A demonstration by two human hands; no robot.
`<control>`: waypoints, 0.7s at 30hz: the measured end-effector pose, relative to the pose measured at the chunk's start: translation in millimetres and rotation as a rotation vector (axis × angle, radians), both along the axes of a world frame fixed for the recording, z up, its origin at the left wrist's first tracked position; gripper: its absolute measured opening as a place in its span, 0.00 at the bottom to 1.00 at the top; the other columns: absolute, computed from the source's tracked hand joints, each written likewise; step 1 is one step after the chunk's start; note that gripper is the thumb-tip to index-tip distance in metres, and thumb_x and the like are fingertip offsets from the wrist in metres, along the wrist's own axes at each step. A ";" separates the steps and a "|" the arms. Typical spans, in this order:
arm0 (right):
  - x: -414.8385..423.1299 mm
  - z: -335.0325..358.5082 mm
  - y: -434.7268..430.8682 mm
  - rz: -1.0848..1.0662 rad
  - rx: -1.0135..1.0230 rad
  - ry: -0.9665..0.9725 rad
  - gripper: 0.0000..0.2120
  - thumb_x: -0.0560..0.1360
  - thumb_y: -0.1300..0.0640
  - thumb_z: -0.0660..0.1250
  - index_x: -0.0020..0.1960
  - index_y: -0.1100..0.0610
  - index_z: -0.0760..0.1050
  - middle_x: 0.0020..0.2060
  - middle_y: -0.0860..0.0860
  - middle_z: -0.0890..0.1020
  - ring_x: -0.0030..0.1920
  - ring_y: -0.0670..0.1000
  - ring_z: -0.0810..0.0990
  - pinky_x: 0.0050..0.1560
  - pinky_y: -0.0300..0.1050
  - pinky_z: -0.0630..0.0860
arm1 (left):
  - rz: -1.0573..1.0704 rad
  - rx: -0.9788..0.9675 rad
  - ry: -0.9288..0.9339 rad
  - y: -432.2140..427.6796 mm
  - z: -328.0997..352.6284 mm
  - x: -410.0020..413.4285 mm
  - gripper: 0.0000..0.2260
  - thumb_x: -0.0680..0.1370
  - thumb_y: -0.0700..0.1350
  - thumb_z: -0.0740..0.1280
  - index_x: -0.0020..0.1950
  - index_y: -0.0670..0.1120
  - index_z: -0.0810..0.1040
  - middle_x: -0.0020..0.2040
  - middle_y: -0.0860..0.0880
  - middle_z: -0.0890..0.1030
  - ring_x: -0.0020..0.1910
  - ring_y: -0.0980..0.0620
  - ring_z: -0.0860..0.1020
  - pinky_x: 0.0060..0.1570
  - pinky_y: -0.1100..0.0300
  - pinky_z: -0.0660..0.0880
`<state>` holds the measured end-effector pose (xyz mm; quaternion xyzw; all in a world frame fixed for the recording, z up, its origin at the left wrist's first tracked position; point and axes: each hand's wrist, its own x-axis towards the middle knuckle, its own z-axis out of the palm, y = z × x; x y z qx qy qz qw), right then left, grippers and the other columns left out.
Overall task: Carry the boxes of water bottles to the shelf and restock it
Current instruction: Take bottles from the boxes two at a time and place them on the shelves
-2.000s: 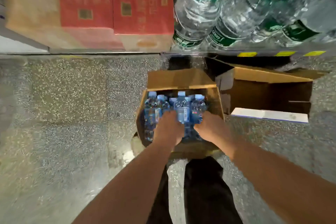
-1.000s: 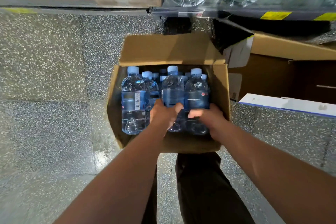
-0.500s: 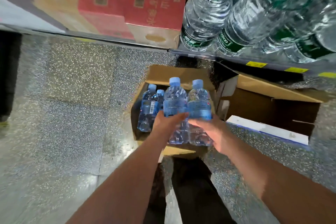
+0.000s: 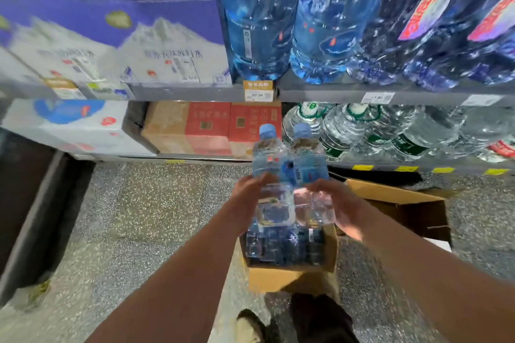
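Two small blue-capped water bottles [image 4: 289,172] are held upright side by side in mid-air, in front of the lower shelf. My left hand [image 4: 248,192] grips the left bottle and my right hand [image 4: 340,203] grips the right one, each from the outer side. Below them on the floor stands an open cardboard box [image 4: 289,276] with several more small bottles inside, partly hidden by the lifted pair. The grey shelf board [image 4: 334,93] with price tags runs across above the bottles.
Large blue water jugs [image 4: 259,17] fill the upper shelf; clear green-labelled jugs [image 4: 342,131] and red cartons [image 4: 209,128] sit on the bottom one. White-and-purple cartons [image 4: 167,44] stand at upper left. An empty open box [image 4: 404,209] lies to the right. Speckled floor spreads left.
Both hands have lifted the two bottles out of the box and up toward the shelf. My view has tilted upward, bringing the upper shelf into sight.
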<state>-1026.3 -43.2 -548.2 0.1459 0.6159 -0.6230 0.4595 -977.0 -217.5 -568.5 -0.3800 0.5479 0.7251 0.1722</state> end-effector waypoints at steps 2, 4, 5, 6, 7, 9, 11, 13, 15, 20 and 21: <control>0.0 31.2 -10.6 -0.005 -0.012 0.071 0.27 0.57 0.58 0.72 0.56 0.59 0.77 0.48 0.55 0.83 0.49 0.57 0.79 0.60 0.61 0.72 | -0.001 0.017 0.066 -10.9 35.5 3.8 0.13 0.77 0.42 0.66 0.60 0.40 0.73 0.41 0.47 0.80 0.33 0.51 0.80 0.34 0.57 0.75; 3.3 65.6 -20.0 0.014 -0.026 0.136 0.18 0.68 0.57 0.69 0.57 0.61 0.77 0.43 0.54 0.85 0.46 0.54 0.82 0.55 0.55 0.76 | -0.043 -0.011 0.170 -16.3 71.8 9.4 0.26 0.69 0.48 0.71 0.64 0.42 0.71 0.48 0.44 0.79 0.40 0.50 0.78 0.35 0.57 0.74; 5.1 82.9 -23.1 0.013 -0.056 0.176 0.12 0.73 0.59 0.66 0.56 0.61 0.77 0.40 0.53 0.85 0.41 0.51 0.83 0.48 0.48 0.79 | -0.060 -0.039 0.239 -18.0 87.6 11.6 0.28 0.66 0.53 0.70 0.63 0.43 0.73 0.53 0.44 0.79 0.46 0.50 0.79 0.38 0.58 0.74; 6.5 102.7 -27.5 0.002 -0.062 0.229 0.10 0.76 0.61 0.64 0.56 0.61 0.76 0.40 0.52 0.84 0.37 0.46 0.84 0.41 0.41 0.79 | -0.068 -0.059 0.319 -20.6 103.0 13.2 0.26 0.67 0.54 0.69 0.62 0.44 0.75 0.56 0.43 0.80 0.49 0.51 0.80 0.40 0.59 0.76; 8.0 119.8 -29.4 0.004 -0.070 0.280 0.10 0.76 0.61 0.65 0.56 0.60 0.75 0.42 0.52 0.83 0.36 0.42 0.83 0.39 0.36 0.79 | -0.071 -0.048 0.381 -22.8 121.1 13.8 0.22 0.72 0.51 0.67 0.62 0.42 0.76 0.56 0.43 0.80 0.47 0.53 0.81 0.40 0.63 0.77; 11.4 154.3 -34.9 0.013 -0.068 0.362 0.15 0.71 0.56 0.71 0.57 0.58 0.76 0.45 0.52 0.83 0.44 0.46 0.82 0.48 0.42 0.77 | -0.059 -0.040 0.413 -26.2 158.1 7.8 0.16 0.72 0.43 0.71 0.59 0.42 0.78 0.48 0.43 0.82 0.39 0.52 0.82 0.35 0.65 0.78; 7.9 183.6 -39.2 -0.033 -0.096 0.415 0.24 0.61 0.50 0.75 0.55 0.57 0.77 0.43 0.52 0.84 0.46 0.51 0.80 0.46 0.46 0.76 | -0.029 -0.035 0.469 -28.8 195.5 1.8 0.20 0.63 0.43 0.76 0.54 0.44 0.80 0.44 0.43 0.84 0.39 0.46 0.81 0.41 0.55 0.78; 7.9 221.3 -42.2 -0.033 -0.117 0.415 0.17 0.69 0.50 0.71 0.53 0.59 0.77 0.42 0.54 0.84 0.42 0.53 0.81 0.39 0.44 0.77 | 0.002 -0.073 0.556 -32.9 225.3 -1.6 0.24 0.58 0.49 0.76 0.52 0.44 0.82 0.46 0.44 0.85 0.45 0.41 0.82 0.51 0.47 0.77; 10.0 255.6 -41.9 -0.048 -0.189 0.387 0.09 0.77 0.55 0.62 0.45 0.60 0.78 0.35 0.55 0.83 0.33 0.52 0.82 0.31 0.40 0.77 | 0.037 -0.103 0.589 -37.7 252.9 -0.4 0.28 0.55 0.55 0.76 0.53 0.47 0.83 0.49 0.45 0.85 0.52 0.42 0.82 0.60 0.43 0.74; 14.5 314.2 -48.2 -0.046 -0.236 0.418 0.21 0.66 0.50 0.68 0.53 0.61 0.81 0.48 0.58 0.85 0.47 0.58 0.82 0.52 0.57 0.79 | 0.060 -0.100 0.638 -46.4 320.1 7.0 0.10 0.70 0.51 0.73 0.49 0.50 0.80 0.44 0.53 0.82 0.46 0.54 0.81 0.49 0.58 0.77; 15.5 322.2 -50.4 -0.020 -0.205 0.437 0.28 0.61 0.45 0.72 0.57 0.59 0.80 0.52 0.58 0.84 0.53 0.59 0.81 0.59 0.60 0.74 | 0.056 -0.075 0.633 -45.4 331.6 9.6 0.04 0.74 0.48 0.70 0.47 0.52 0.77 0.43 0.54 0.79 0.40 0.56 0.80 0.38 0.63 0.77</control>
